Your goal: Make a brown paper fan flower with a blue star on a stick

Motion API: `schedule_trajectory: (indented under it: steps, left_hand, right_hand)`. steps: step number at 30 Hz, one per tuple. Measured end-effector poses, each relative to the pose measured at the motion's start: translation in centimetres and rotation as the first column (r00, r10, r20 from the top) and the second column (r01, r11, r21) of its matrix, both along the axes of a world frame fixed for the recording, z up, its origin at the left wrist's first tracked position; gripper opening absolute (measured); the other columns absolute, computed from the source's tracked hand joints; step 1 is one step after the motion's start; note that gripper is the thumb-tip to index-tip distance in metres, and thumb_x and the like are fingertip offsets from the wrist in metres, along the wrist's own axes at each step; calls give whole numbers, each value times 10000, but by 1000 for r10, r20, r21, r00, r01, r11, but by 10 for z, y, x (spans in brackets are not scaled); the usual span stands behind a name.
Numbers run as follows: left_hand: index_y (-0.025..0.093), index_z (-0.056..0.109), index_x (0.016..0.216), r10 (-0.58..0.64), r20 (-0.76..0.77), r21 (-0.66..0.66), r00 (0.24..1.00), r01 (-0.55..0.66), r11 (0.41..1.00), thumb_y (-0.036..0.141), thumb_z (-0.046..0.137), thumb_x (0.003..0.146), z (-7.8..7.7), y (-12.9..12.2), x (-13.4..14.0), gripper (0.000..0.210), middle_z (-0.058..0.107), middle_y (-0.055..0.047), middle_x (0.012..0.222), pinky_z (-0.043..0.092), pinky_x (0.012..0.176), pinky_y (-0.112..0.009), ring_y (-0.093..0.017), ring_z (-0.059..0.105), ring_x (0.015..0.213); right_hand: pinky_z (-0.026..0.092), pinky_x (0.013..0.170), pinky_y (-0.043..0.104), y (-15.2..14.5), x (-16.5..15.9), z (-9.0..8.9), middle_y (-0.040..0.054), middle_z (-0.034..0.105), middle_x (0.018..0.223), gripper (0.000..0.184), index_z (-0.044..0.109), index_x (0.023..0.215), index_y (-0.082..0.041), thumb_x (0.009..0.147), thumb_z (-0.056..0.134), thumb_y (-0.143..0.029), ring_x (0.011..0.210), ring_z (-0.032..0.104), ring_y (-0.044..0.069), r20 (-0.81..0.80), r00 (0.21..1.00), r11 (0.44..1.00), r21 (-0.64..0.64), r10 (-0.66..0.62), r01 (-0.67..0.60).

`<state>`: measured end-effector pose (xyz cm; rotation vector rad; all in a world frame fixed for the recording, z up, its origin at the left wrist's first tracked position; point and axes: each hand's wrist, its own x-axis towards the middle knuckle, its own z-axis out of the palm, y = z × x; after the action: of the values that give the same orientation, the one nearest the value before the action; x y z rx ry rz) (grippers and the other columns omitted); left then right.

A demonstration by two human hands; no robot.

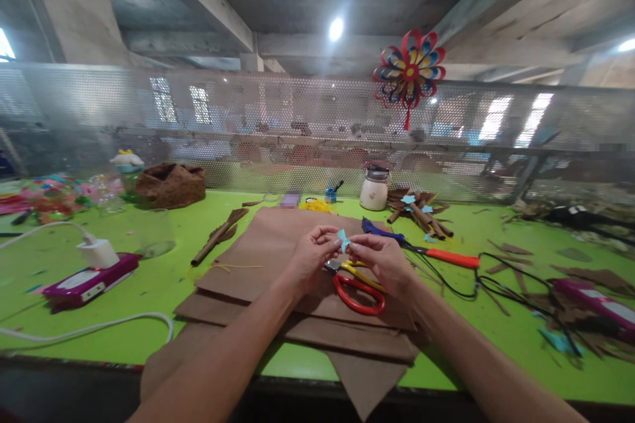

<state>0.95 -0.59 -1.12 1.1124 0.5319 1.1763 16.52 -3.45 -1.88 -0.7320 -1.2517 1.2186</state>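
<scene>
Between the fingertips of both hands is a small light-blue paper piece [343, 240], its shape like a little flower or bow. My left hand [317, 250] pinches its left side; my right hand [380, 256] pinches the right. Beneath them lies a stack of brown paper sheets [268, 231]. Scissors with red and yellow handles [360, 304] rest on the stack under my right hand, partly hidden by it. A blue glue gun [381, 231] lies just beyond my right hand. Close to it is a tool with an orange handle [454, 258].
Rolled brown paper pieces with blue flowers [421, 211] lie at the back right beside a lidded jar [374, 188]. A purple power strip [92, 283] with a white plug sits left, near a clear cup [156, 234]. Black cables [456, 291] and brown scraps cover the right. A perforated screen [297, 106] stands behind.
</scene>
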Motion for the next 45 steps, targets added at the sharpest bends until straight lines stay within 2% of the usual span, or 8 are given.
schedule_trajectory:
  steps: [9,15,24,30,38,45]
  left_hand:
    - [126,542,898,7,0,20,1000,-7,1000,202,736,587,0,1,0,374,590,13,639,396,565,-194,-83,553,590]
    - [131,550,911,19,-22,60,1000,-17,998,223,733,591,0,1,0,380,586,11,641,394,559,-205,-87,540,578]
    - [146,550,924,39,-31,80,999,-36,996,228,722,604,0,0,0,372,571,25,641,396,574,-202,-79,531,577]
    - [148,538,935,52,-65,106,996,-45,993,243,717,610,0,0,0,382,577,23,647,404,580,-203,-84,535,588]
    - [139,557,911,133,-182,173,974,-101,980,268,726,584,7,-5,2,390,590,12,629,409,541,-220,-92,519,527]
    - [138,554,931,87,-98,136,991,-74,988,264,715,608,0,0,-1,382,589,1,665,415,571,-212,-98,545,591]
  right_hand:
    - [457,661,296,-1,0,1,43,671,743,220,709,813,-176,627,728,-291,638,570,128,0,1000,1000,3,-5,5]
    - [462,642,305,-1,-1,1,39,660,715,217,700,797,-160,623,728,-287,618,562,131,27,998,998,18,-59,58]
    - [462,645,275,-6,-5,3,32,654,791,295,655,856,-175,599,744,-291,698,576,140,66,997,999,22,-26,25]
    - [453,649,279,-6,-8,4,27,647,758,327,648,846,-170,565,754,-298,701,573,144,79,995,997,36,-68,66]
    - [438,581,267,-8,-9,7,31,641,720,291,646,830,-162,592,731,-307,634,553,142,153,977,989,32,-149,145]
    - [428,607,265,-11,-9,11,37,648,784,304,658,895,-160,624,706,-290,621,537,117,98,994,999,1,-37,37]
